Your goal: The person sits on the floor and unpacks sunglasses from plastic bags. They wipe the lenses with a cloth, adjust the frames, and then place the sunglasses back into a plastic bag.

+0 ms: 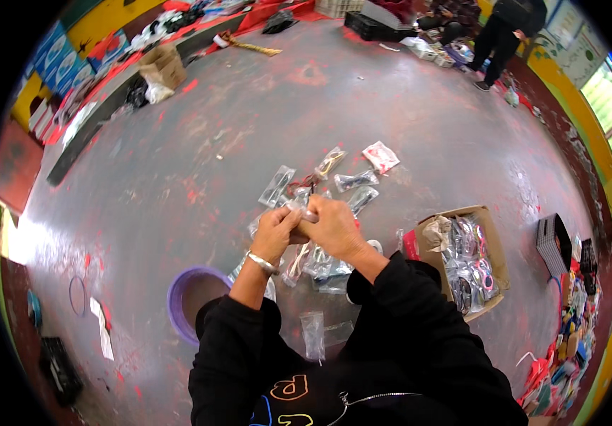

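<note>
Close together in front of me, both my hands pinch a small clear plastic bag [299,206]. My left hand [273,234], with a silver bangle at the wrist, is closed on its near side. My right hand [333,227] is closed against it from the right, and a thin dark tip sticks up beside its fingers. What the bag contains is hidden by the fingers. Around the hands lie several clear packets, among them one with a dark item [355,180] and one with a yellowish item [330,162]. Flat plastic bags [313,334] lie between my legs.
A cardboard box [487,227] full of clear packets stands by my right knee. To my left is a purple basin [178,307]. A white-and-red packet [380,157] lies ahead. Mixed goods line the right wall, and people [508,35] are at the far right.
</note>
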A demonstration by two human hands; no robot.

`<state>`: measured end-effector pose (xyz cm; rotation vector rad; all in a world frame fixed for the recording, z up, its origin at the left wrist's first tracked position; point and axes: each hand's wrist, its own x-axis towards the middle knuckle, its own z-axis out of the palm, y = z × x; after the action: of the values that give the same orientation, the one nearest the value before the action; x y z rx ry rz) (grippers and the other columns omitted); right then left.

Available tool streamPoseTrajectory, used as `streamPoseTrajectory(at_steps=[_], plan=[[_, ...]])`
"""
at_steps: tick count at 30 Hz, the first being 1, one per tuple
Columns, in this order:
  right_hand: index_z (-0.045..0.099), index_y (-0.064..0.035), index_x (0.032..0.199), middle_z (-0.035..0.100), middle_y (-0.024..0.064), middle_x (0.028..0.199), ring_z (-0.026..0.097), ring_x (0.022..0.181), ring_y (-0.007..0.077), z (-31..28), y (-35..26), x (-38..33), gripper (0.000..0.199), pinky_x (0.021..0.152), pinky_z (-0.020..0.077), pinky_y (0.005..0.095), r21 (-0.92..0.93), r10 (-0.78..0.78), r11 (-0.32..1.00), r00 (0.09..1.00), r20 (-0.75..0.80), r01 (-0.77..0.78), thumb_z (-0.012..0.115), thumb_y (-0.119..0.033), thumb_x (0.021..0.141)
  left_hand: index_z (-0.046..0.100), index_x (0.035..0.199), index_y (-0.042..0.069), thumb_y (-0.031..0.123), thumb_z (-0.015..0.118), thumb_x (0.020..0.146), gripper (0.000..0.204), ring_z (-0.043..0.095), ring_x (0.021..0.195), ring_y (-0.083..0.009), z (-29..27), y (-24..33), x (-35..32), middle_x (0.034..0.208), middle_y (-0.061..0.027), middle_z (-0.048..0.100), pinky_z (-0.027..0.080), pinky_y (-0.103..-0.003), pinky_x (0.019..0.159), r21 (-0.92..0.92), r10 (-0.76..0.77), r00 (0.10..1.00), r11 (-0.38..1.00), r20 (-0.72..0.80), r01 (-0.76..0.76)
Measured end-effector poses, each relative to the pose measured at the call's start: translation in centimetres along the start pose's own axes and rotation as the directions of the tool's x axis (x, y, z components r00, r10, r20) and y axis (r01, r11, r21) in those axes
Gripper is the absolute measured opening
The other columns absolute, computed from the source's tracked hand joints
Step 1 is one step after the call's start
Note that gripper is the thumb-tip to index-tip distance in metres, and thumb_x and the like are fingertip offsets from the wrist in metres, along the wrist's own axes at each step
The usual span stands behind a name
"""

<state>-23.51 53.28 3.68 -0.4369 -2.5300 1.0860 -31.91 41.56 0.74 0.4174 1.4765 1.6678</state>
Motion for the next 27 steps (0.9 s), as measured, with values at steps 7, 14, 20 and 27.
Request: streamPoseTrajectory(at_steps=[7,14,20,27], plan=[[0.057,-0.0022,0.070,0.049,-0.0015,0.058,0.046,0.053,0.0049,-1.1,1.3,1.2,0.020,0.045,0.0368,0.0221,0.511,0.171,0.769,0.894,0.414,-0.384,0.059,-0.021,0.077,0.056,0.075,0.003,0.023,0.049,0.088,0.025,0.057,0.056,-0.0106,0.0,0.9,-0.5,0.067,-0.0051,0.060,0.047,-0.022,0.052,-0.015,0.077,0.996,0.997,-0.042,-0.078],[0.061,-0.0052,0.078,0.054,-0.0017,0.064,0.050,0.052,0.0067,-1.8,1.7,1.1,0.016,0.046,0.0410,0.0210,0.670,0.213,0.428,0.788,0.578,-0.607,0.056,-0.020,0.081,0.054,0.072,0.005,0.024,0.047,0.089,0.026,0.051,0.052,-0.0079,-0.3,0.3,-0.1,0.062,-0.0031,0.057,0.041,-0.020,0.048,0.004,0.177,0.983,0.984,-0.037,-0.177],[0.060,-0.0001,0.074,0.058,0.0047,0.063,0.056,0.052,0.0104,-1.5,1.7,1.1,0.015,0.045,0.0457,0.0223,0.621,0.147,0.620,0.848,0.509,-0.480,0.060,-0.015,0.076,0.053,0.073,0.005,0.026,0.044,0.090,0.029,0.050,0.051,-0.0088,-0.2,-0.4,0.5,0.060,-0.0004,0.052,0.041,-0.022,0.046,0.123,0.173,0.983,0.979,-0.058,-0.165],[0.055,0.0003,0.063,0.053,0.0044,0.054,0.051,0.046,0.0096,-1.0,1.1,0.8,0.018,0.042,0.0398,0.0222,0.489,0.123,0.817,0.922,0.368,-0.304,0.065,-0.014,0.068,0.055,0.084,0.001,0.024,0.047,0.087,0.025,0.058,0.057,-0.0127,0.9,1.0,-0.3,0.071,-0.0059,0.058,0.049,-0.024,0.048,-0.076,-0.020,1.000,0.997,-0.017,0.019]])
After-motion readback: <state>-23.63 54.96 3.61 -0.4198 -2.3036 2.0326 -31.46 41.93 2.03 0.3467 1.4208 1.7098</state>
